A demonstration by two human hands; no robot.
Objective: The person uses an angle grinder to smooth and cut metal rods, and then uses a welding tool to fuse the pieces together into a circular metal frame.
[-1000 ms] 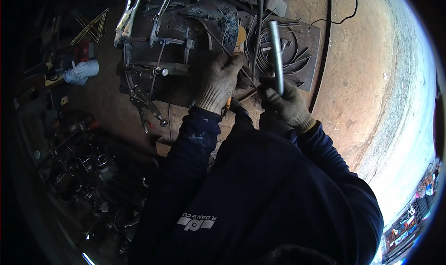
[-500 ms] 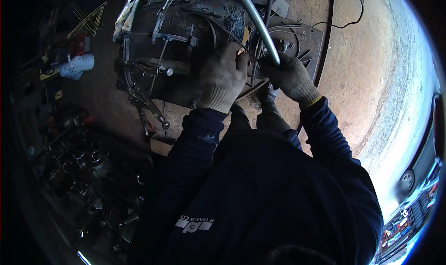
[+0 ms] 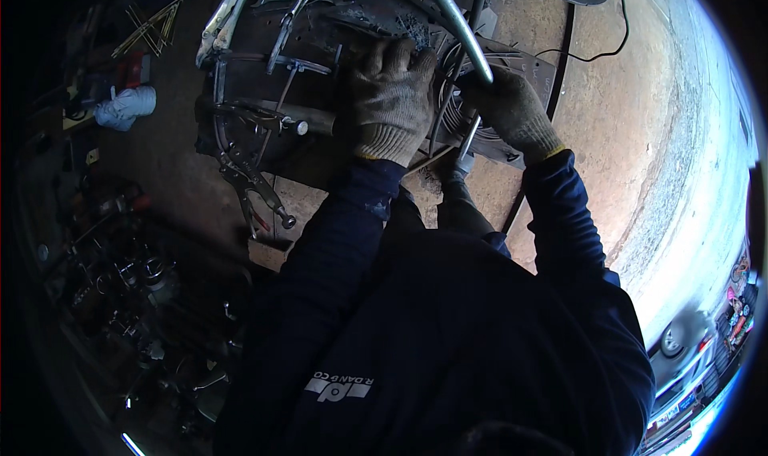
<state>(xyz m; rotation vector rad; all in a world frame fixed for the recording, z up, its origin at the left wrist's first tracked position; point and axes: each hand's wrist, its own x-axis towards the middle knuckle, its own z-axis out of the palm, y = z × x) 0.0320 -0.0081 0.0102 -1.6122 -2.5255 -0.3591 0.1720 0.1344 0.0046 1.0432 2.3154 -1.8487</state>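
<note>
My right hand [image 3: 512, 112], in a knitted work glove, is closed around a shiny metal tube [image 3: 452, 12]. The tube slants from the top of the view down into the grip, and a thin bright length shows below the fingers. My left hand [image 3: 392, 100], gloved too, lies back-up over the dark steel worktop [image 3: 308, 164] with its fingers curled. What it holds, if anything, is hidden under it. Between the two hands run thin dark bars and curved metal strips [image 3: 456, 116].
Left of my left hand, locking pliers [image 3: 248, 176] and clamps [image 3: 284, 32] grip parts at the worktop's edge. Farther left lies a pale blue cloth [image 3: 126, 108]. Thin rods [image 3: 150, 28] lie crossed beyond it. A black cable [image 3: 596, 56] curves over the floor at right.
My left hand has turned so its knuckles point up and away, moving slightly farther off. My right hand and the tube have shifted, and the tube's upper end now leaves the view.
</note>
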